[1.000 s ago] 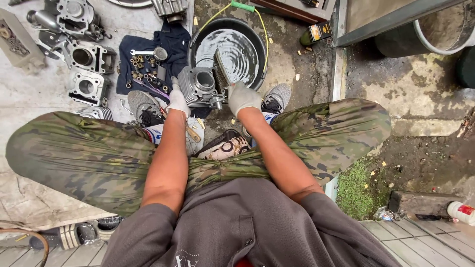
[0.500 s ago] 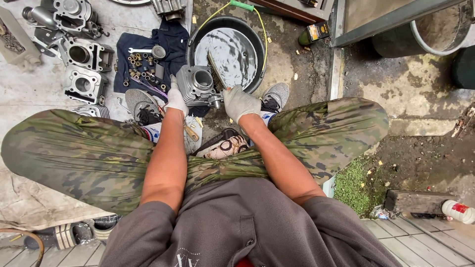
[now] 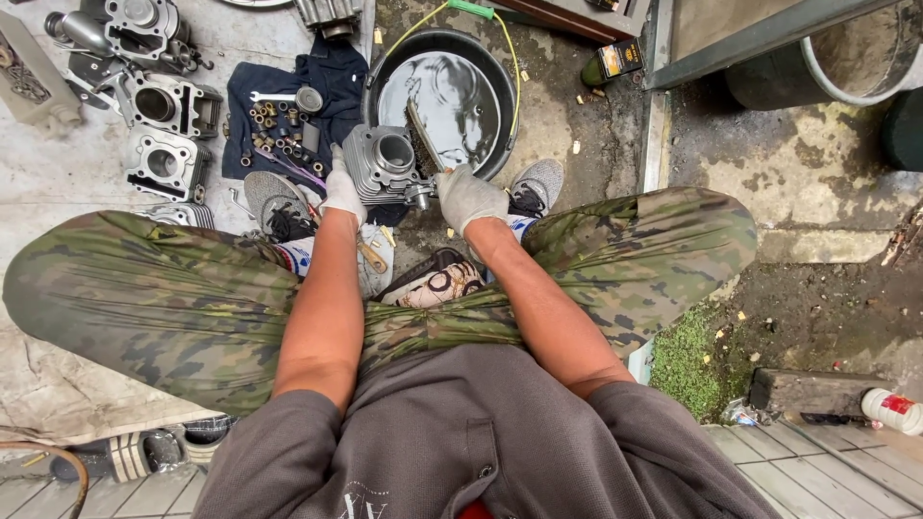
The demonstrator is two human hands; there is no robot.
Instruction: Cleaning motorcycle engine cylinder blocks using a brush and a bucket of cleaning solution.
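Note:
I squat over a grey finned engine cylinder (image 3: 383,160) that rests at the near rim of a round black basin (image 3: 500,125) holding murky liquid. My gloved left hand (image 3: 342,192) grips the cylinder's left side. My gloved right hand (image 3: 469,197) is at its right side, closed on a thin brush (image 3: 421,133) that slants up across the cylinder toward the basin. Both white gloves look dirty.
A navy cloth (image 3: 332,82) with bolts, a spanner and small parts lies left of the basin. Several engine casings (image 3: 165,104) lie further left. A small oil bottle (image 3: 615,62), a yellow hose (image 3: 510,48) and a grey tub (image 3: 846,67) are to the right. My shoes flank the cylinder.
The brush in my right hand has shifted a little across the cylinder. My left hand keeps its hold, and the view has drifted slightly.

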